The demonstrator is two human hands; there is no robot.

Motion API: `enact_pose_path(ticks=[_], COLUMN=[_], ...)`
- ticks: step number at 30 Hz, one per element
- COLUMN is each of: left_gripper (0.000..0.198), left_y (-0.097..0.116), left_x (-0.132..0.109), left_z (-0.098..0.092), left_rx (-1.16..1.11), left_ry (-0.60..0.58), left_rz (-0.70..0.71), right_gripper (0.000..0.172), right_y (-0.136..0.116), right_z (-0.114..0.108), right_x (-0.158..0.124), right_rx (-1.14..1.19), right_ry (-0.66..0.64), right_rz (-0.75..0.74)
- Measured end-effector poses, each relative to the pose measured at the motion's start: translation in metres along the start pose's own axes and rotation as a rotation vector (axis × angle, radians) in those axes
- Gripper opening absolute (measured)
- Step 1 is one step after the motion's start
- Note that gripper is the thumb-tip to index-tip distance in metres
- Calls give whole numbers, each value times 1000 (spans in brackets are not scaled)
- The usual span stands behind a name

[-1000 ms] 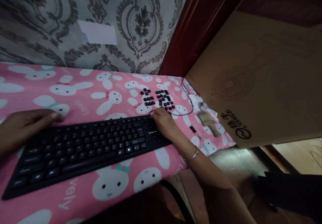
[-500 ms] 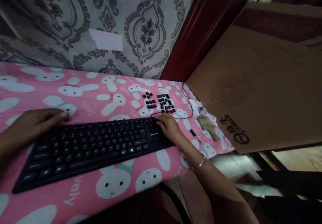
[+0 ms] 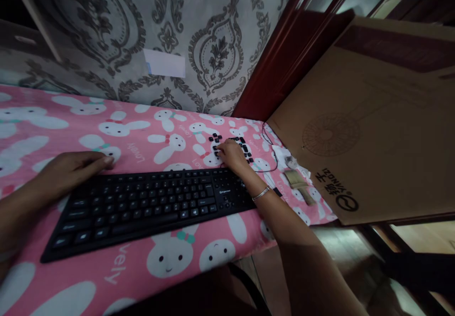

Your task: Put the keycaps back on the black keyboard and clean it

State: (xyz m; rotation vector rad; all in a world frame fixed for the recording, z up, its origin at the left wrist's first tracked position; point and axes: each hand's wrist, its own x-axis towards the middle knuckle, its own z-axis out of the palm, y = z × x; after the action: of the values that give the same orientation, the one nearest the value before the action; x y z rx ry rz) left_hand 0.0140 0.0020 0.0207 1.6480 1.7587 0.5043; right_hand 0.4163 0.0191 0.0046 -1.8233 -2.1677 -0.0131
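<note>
A black computer keyboard (image 3: 142, 207) lies slantwise on the pink rabbit-print cloth, with bare spots where keys are missing at its right end. Beyond its far left edge is my left hand (image 3: 76, 167), thumb and index finger pressed together; anything between them is hidden. My right hand (image 3: 232, 155) reaches over the keyboard's far right corner into a group of loose black keycaps (image 3: 245, 148). Its thumb and index fingertip close on a keycap (image 3: 215, 148) there. Part of the group is covered by this hand.
A flat brush (image 3: 298, 183) lies to the right, near a thin black cable (image 3: 276, 162) and a crumpled white wrapper (image 3: 289, 159). A large cardboard box (image 3: 387, 117) stands at the right edge of the cloth (image 3: 170, 155). Behind is a patterned wall (image 3: 213, 55).
My right hand has moved from the keyboard's number pad away to the loose keycaps. My left hand stays by the keyboard's far left edge. The camera view has shifted slightly left.
</note>
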Motion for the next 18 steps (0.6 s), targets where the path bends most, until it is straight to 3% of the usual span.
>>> enact_pose_path(ticks=[5,8,13,18], left_gripper=[49,49,53,55], left_y=[-3,-3,-4,-3], left_x=[1,0,3,5], left_z=[-1,-1,0,0], left_rx=[-8,-5,16,74], left_ry=[-10,-9,-8,2], left_rz=[11,16,18,10], right_gripper=[18,19,18,23], right_y=[-3,-3,-5,-11], right_z=[2,-2,-11,-13], right_x=[1,-2,-30,-70], right_rx=[-47,57,597,1225], right_ry=[-34,41,185,147], right_rz=[-48,-45,22,207])
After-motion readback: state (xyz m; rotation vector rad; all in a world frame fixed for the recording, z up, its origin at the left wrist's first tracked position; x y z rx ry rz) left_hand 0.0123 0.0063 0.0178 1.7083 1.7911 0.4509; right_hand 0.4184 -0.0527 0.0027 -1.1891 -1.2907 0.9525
